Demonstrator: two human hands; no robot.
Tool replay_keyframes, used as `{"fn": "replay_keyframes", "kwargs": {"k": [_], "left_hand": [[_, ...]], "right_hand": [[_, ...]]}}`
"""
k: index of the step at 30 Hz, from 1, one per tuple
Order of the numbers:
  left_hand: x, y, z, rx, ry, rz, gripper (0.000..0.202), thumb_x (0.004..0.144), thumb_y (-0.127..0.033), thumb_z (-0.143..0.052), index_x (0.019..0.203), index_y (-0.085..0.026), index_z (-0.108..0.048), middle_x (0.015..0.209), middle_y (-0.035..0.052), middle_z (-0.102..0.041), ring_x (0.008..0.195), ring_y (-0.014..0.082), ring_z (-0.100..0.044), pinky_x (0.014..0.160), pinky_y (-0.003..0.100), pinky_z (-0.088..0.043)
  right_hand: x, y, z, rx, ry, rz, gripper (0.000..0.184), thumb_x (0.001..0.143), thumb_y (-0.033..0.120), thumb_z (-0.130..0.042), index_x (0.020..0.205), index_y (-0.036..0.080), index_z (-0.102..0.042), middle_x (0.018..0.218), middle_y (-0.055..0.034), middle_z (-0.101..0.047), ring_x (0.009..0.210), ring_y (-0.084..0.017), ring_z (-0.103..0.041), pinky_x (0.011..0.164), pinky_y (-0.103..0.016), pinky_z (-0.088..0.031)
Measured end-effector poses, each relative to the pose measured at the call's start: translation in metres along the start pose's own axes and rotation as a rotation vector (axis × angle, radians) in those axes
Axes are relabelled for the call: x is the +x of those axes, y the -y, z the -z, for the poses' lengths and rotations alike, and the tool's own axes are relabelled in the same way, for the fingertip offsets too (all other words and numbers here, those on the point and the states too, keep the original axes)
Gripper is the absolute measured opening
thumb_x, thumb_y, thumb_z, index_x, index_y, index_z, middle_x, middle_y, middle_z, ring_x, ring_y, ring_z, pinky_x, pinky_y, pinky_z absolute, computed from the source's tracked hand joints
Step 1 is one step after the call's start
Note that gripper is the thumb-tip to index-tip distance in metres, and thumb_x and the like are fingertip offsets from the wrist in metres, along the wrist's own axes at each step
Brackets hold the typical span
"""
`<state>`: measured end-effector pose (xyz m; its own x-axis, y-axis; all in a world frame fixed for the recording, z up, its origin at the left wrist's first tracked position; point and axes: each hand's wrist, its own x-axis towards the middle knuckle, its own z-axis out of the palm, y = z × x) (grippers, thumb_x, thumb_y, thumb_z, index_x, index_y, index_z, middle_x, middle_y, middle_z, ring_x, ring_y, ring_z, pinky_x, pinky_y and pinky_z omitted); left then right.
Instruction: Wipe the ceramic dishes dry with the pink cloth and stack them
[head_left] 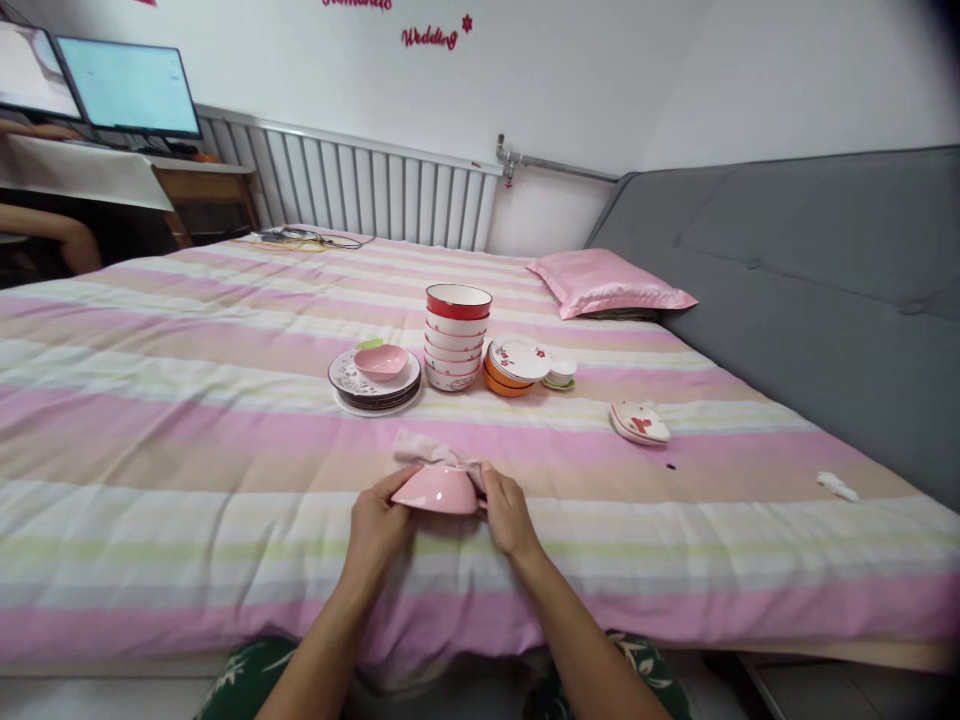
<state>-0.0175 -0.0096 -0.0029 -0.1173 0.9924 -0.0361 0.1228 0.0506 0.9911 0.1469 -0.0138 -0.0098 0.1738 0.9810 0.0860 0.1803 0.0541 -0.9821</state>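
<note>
While the pink, white and beige striped bedsheet (225,500) is stretching beneath the left hand (381,512) and the right hand (511,508), a tall stack of round red-and-white bowls (455,348) is standing beyond them, and a pile of round plates (343,378) is sitting ahead of the left. Both hands are gripping a glossy pink bowl (439,491) between them, base up, the right also pinching a soft pale-pink cloth (421,447) bunched against it.

Bright, soft shadows, dark upper-right corner
</note>
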Motion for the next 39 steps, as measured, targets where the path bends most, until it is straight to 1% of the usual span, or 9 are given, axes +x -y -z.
{"fn": "replay_keyframes", "kwargs": {"k": [6, 9, 13, 18, 21, 25, 30, 33, 39], "left_hand": [[0.000, -0.001, 0.000, -0.190, -0.059, 0.020, 0.045, 0.064, -0.025, -0.066, 0.106, -0.011, -0.069, 0.106, 0.0105, -0.072, 0.100, 0.0292, -0.064, 0.077, 0.031, -0.051], [0.001, -0.008, 0.005, -0.276, -0.118, 0.037, 0.038, 0.062, -0.032, -0.072, 0.094, -0.011, -0.072, 0.093, 0.0091, -0.074, 0.087, 0.0251, -0.066, 0.070, 0.027, -0.049], [0.000, -0.013, 0.007, -0.340, -0.074, 0.054, 0.041, 0.059, -0.040, -0.076, 0.086, -0.010, -0.070, 0.077, 0.0063, -0.072, 0.072, 0.0202, -0.064, 0.063, 0.025, -0.048], [-0.005, -0.016, -0.003, -0.483, -0.023, 0.156, 0.049, 0.058, -0.046, -0.077, 0.090, -0.011, -0.064, 0.070, 0.0029, -0.068, 0.061, 0.0151, -0.061, 0.055, 0.022, -0.046], [-0.007, -0.018, -0.008, -0.544, 0.001, 0.232, 0.049, 0.056, -0.046, -0.078, 0.089, -0.014, -0.060, 0.059, -0.0025, -0.062, 0.054, 0.0130, -0.059, 0.050, 0.021, -0.045], [-0.009, -0.017, -0.013, -0.543, 0.034, 0.260, 0.046, 0.053, -0.043, -0.080, 0.083, -0.015, -0.058, 0.053, -0.0059, -0.057, 0.047, 0.0091, -0.054, 0.047, 0.018, -0.042], [-0.008, -0.011, -0.014, -0.529, 0.071, 0.290, 0.044, 0.056, -0.045, -0.078, 0.082, -0.017, -0.055, 0.052, -0.0070, -0.055, 0.041, 0.0088, -0.050, 0.042, 0.020, -0.039], [-0.007, -0.010, -0.013, -0.510, 0.096, 0.293, 0.043, 0.058, -0.043, -0.077, 0.084, -0.017, -0.056, 0.052, -0.0055, -0.056, 0.041, 0.0111, -0.052, 0.043, 0.022, -0.040], [-0.006, -0.008, -0.011, -0.420, 0.115, 0.245, 0.037, 0.064, -0.045, -0.072, 0.082, -0.015, -0.061, 0.058, 0.0028, -0.063, 0.050, 0.0185, -0.060, 0.045, 0.026, -0.044]], "right_hand": [[0.015, -0.013, 0.018, 0.192, -0.303, -0.105, 0.060, 0.087, 0.057, -0.033, 0.106, 0.012, -0.068, 0.093, -0.0090, -0.072, 0.086, -0.021, -0.066, 0.074, -0.030, -0.050], [0.022, -0.013, 0.032, 0.291, -0.455, -0.114, 0.058, 0.086, 0.056, -0.036, 0.118, 0.015, -0.061, 0.115, -0.0078, -0.066, 0.105, -0.021, -0.061, 0.083, -0.030, -0.049], [0.026, -0.009, 0.037, 0.414, -0.554, -0.149, 0.065, 0.086, 0.060, -0.031, 0.126, 0.013, -0.054, 0.115, -0.0102, -0.066, 0.099, -0.021, -0.065, 0.072, -0.030, -0.053], [0.007, 0.006, 0.017, 0.491, -0.447, -0.047, 0.066, 0.089, 0.060, -0.029, 0.126, 0.012, -0.053, 0.118, -0.0114, -0.065, 0.108, -0.022, -0.062, 0.087, -0.035, -0.051], [-0.016, 0.019, 0.002, 0.335, -0.235, 0.168, 0.057, 0.094, 0.053, -0.028, 0.130, 0.016, -0.052, 0.134, -0.0085, -0.054, 0.129, -0.019, -0.045, 0.107, -0.035, -0.034], [-0.031, 0.029, -0.006, 0.151, -0.089, 0.262, 0.053, 0.096, 0.047, -0.027, 0.132, 0.016, -0.049, 0.138, -0.0092, -0.050, 0.129, -0.018, -0.044, 0.109, -0.034, -0.031], [-0.006, 0.012, 0.010, 0.355, -0.407, -0.037, 0.040, 0.084, 0.055, -0.048, 0.090, 0.019, -0.066, 0.094, -0.0065, -0.070, 0.096, -0.021, -0.062, 0.085, -0.032, -0.048], [0.013, -0.002, 0.024, 0.460, -0.492, -0.168, 0.043, 0.085, 0.059, -0.038, 0.070, 0.022, -0.054, 0.050, 0.0022, -0.054, 0.051, -0.017, -0.057, 0.048, -0.028, -0.047], [0.011, 0.000, 0.015, 0.581, -0.410, -0.179, 0.043, 0.082, 0.058, -0.044, 0.087, 0.018, -0.059, 0.072, -0.0024, -0.067, 0.064, -0.016, -0.064, 0.058, -0.029, -0.052]]}}
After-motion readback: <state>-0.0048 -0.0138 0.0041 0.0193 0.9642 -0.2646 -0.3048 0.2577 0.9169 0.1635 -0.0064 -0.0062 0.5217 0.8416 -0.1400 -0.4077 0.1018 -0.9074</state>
